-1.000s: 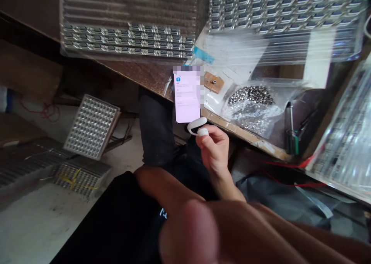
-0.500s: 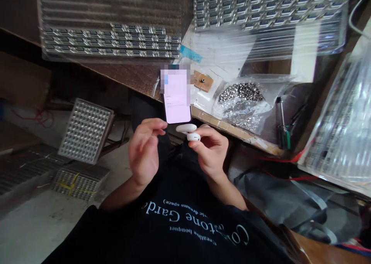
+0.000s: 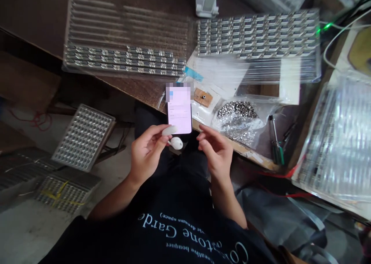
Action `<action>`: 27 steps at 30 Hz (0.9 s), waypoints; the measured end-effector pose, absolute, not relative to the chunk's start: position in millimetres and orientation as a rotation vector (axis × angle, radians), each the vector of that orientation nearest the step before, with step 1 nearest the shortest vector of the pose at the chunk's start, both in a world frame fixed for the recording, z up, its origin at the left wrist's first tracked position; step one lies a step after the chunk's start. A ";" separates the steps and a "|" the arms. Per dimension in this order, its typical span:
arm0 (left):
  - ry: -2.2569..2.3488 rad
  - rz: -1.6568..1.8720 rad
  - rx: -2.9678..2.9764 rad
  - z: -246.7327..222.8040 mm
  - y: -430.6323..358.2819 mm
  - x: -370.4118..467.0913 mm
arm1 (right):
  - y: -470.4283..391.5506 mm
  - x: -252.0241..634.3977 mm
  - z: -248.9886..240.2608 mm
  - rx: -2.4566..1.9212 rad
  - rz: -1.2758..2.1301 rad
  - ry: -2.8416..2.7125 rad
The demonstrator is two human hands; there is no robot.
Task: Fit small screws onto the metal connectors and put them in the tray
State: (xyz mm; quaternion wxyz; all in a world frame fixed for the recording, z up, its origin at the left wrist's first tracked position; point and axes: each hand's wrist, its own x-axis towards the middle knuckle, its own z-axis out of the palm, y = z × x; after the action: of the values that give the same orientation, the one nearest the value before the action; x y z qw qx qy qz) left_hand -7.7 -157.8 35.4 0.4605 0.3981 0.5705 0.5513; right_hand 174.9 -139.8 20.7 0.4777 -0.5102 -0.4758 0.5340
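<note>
This looks like a small workshop for assembling or packing electronic parts. Clear plastic trays (image 3: 127, 40) lined with metal-shelled connectors (image 3: 257, 34) cover much of a worn, dark brown worktop (image 3: 31, 11). A clear bag of small metal pieces (image 3: 239, 119) lies near its edge, close to a green-and-black tool (image 3: 276, 144). Beside the worktop, lower down, are another filled tray (image 3: 84, 138) and a bundle of trays tied with yellow string (image 3: 62, 190), above a stained, pale floor (image 3: 34, 231).

Showed inverted, partly folded white lettering on the black shirt (image 3: 116, 233): "tone Garde", "dreams space)" and "reative bouquet". Displayed small print on the phone (image 3: 180, 119) screen, too blurred to read.
</note>
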 end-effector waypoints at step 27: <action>1.326 1.409 0.653 10.7 -151.6 -35.9 | -166.9 158.5 -8.3 -1.240 1.043 -1.446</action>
State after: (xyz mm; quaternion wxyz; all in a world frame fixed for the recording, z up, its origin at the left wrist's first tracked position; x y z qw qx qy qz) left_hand -35.9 -151.6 10.7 0.5226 0.2727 0.5537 0.5882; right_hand 158.5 -166.9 -8.3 0.4660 -0.5053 -0.5891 0.4248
